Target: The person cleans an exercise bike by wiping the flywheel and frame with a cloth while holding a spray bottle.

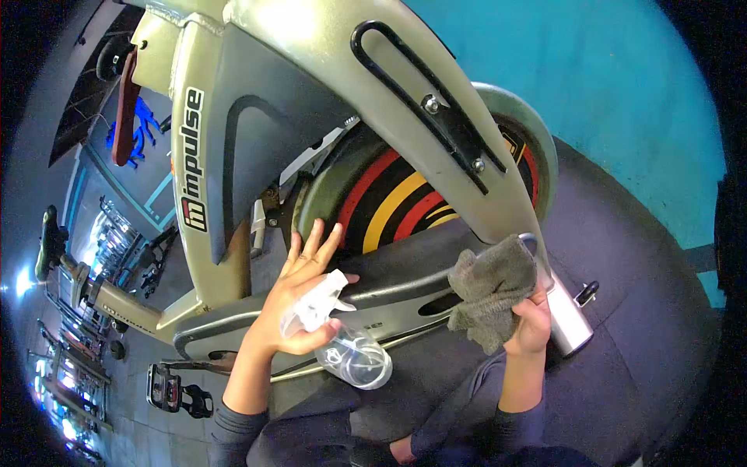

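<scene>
My left hand (289,300) holds a clear spray bottle (355,359) with a white trigger head (320,300). The thumb hooks round the bottle's neck, while the other fingers stretch toward the flywheel (389,206) and the dark top of the bike's lower cover (420,257). In my right hand (531,323) is a crumpled grey cloth (494,288), pinched between thumb and fingers. It lies against the front end of the lower cover, near the foot of the slanting frame tube (459,124). The bottle hangs tilted over my lap.
An exercise bike's upright tube (189,163) marked "impulse" rises at left. A pedal (177,391) sticks out low on the left. A silver base end (570,321) lies right of my right hand. Another bike (117,307) stands behind at left, beyond it gym racks.
</scene>
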Motion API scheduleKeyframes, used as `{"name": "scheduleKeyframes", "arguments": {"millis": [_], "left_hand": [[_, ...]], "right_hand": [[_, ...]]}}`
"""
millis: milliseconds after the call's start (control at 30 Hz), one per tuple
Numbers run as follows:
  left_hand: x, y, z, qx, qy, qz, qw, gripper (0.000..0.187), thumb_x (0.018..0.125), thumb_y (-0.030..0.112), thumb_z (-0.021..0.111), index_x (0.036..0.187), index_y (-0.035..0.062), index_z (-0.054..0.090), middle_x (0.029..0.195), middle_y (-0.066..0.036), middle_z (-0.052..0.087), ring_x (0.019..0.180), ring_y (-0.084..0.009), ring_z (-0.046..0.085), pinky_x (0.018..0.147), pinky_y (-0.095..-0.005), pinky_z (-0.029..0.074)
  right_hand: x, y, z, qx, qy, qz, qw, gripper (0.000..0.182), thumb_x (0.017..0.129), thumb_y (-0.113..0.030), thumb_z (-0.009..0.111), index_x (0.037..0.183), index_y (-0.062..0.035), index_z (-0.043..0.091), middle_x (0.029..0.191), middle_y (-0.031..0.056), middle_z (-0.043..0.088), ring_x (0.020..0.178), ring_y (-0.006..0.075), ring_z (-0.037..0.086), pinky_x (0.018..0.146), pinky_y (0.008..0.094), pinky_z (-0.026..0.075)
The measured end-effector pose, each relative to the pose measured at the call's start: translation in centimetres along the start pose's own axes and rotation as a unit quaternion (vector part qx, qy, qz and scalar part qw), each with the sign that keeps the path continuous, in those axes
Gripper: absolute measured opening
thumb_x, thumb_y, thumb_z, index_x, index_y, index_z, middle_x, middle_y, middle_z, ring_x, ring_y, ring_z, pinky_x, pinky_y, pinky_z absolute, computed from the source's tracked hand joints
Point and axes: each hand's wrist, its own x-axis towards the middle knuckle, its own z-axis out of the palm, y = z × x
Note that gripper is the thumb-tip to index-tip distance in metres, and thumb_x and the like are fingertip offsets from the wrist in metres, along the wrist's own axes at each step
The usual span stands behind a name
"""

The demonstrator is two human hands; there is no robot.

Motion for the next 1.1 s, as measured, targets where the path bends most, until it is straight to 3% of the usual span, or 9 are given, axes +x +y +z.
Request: {"name": "scheduleKeyframes", "arguments": {"millis": [167, 200, 400, 567, 667, 833, 867, 967, 1100], "left_hand": [[0.5, 1.6, -0.4, 0.057, 0.008, -0.007, 0.998, 0.059, 0.07, 0.042, 0.057, 0.118, 0.0082, 0.066, 0.153, -0.023, 0.029, 0.144, -0.0451, 0.017, 0.116, -0.0575, 0.012], [0.9, 1.7, -0.8, 0.057, -0.003, -0.018, 0.998, 0.068, 0.073, 0.053, 0.049, 0.117, 0.0041, 0.067, 0.154, -0.026, 0.026, 0.145, -0.0484, 0.011, 0.114, -0.0602, 0.011], [4.6, 2.4, -3.9, 0.018, 0.001, 0.05, 0.999, 0.067, 0.071, 0.048, 0.055, 0.118, 0.0011, 0.066, 0.154, -0.032, 0.02, 0.144, -0.0508, 0.009, 0.114, -0.055, 0.014], [7.8, 1.1, -3.6, -0.079, 0.025, 0.064, 0.994, 0.073, 0.07, 0.046, 0.059, 0.12, -0.0075, 0.059, 0.148, -0.038, 0.024, 0.141, -0.0495, 0.021, 0.115, -0.0489, 0.018], [8.1, 0.8, -3.9, -0.086, 0.026, 0.059, 0.994, 0.074, 0.069, 0.044, 0.06, 0.122, -0.0078, 0.058, 0.147, -0.037, 0.03, 0.141, -0.047, 0.026, 0.115, -0.0471, 0.019], [7.2, 0.6, -4.3, -0.165, 0.016, -0.04, 0.985, 0.073, 0.067, 0.039, 0.061, 0.125, -0.0059, 0.058, 0.145, -0.035, 0.036, 0.14, -0.0419, 0.031, 0.113, -0.0426, 0.024], [6.9, 0.1, -4.2, -0.137, 0.019, -0.003, 0.99, 0.065, 0.075, 0.038, 0.061, 0.125, -0.0024, 0.057, 0.143, -0.039, 0.033, 0.135, -0.0469, 0.035, 0.113, -0.0434, 0.027], [6.7, 0.7, -3.7, -0.024, 0.055, 0.043, 0.997, 0.061, 0.074, 0.037, 0.062, 0.121, -0.001, 0.06, 0.141, -0.04, 0.034, 0.132, -0.0485, 0.038, 0.111, -0.0436, 0.03], [6.0, 0.8, -3.5, -0.027, 0.072, 0.034, 0.996, 0.058, 0.073, 0.036, 0.064, 0.117, -0.0006, 0.061, 0.14, -0.04, 0.035, 0.132, -0.0497, 0.037, 0.11, -0.0447, 0.031]], "right_hand": [[0.2, 0.5, -1.3, -0.01, -0.024, 0.008, 1.0, 0.053, 0.072, 0.006, 0.048, 0.124, 0.0069, 0.056, 0.12, 0.0181, 0.064, 0.11, 0.0303, 0.063, 0.099, 0.0425, 0.048], [0.3, 0.7, -1.5, -0.007, -0.023, 0.008, 1.0, 0.053, 0.072, 0.006, 0.048, 0.124, 0.0069, 0.057, 0.12, 0.0181, 0.064, 0.11, 0.0304, 0.063, 0.099, 0.0424, 0.048], [0.4, 1.7, -2.4, 0.001, -0.027, 0.007, 1.0, 0.052, 0.073, 0.003, 0.051, 0.125, 0.0062, 0.057, 0.122, 0.0192, 0.063, 0.112, 0.0319, 0.062, 0.1, 0.0437, 0.047], [0.6, 1.7, -1.8, 0.018, -0.036, -0.006, 0.999, 0.052, 0.074, 0.0, 0.053, 0.125, 0.0065, 0.056, 0.123, 0.0204, 0.062, 0.114, 0.034, 0.061, 0.101, 0.0464, 0.046], [0.7, 1.9, -2.0, 0.021, -0.03, -0.009, 0.999, 0.052, 0.073, -0.001, 0.053, 0.125, 0.0066, 0.056, 0.123, 0.0215, 0.061, 0.115, 0.0354, 0.06, 0.102, 0.0482, 0.045], [0.5, 1.9, -2.3, 0.022, -0.015, -0.006, 1.0, 0.056, 0.073, -0.001, 0.053, 0.128, 0.006, 0.053, 0.125, 0.0226, 0.06, 0.116, 0.0369, 0.059, 0.104, 0.0506, 0.044], [0.5, 1.9, -2.3, 0.022, -0.022, -0.011, 0.999, 0.057, 0.072, -0.002, 0.053, 0.129, 0.0056, 0.052, 0.126, 0.0225, 0.06, 0.117, 0.0371, 0.059, 0.104, 0.0511, 0.043], [0.7, 1.9, -2.3, 0.03, -0.034, -0.01, 0.999, 0.059, 0.072, -0.001, 0.052, 0.13, 0.0048, 0.051, 0.127, 0.0224, 0.059, 0.117, 0.0375, 0.058, 0.104, 0.0519, 0.043], [0.8, 2.0, -1.7, 0.041, -0.027, -0.007, 0.999, 0.059, 0.072, 0.001, 0.05, 0.131, 0.0036, 0.051, 0.127, 0.0224, 0.059, 0.117, 0.0378, 0.058, 0.103, 0.0526, 0.044]]}}
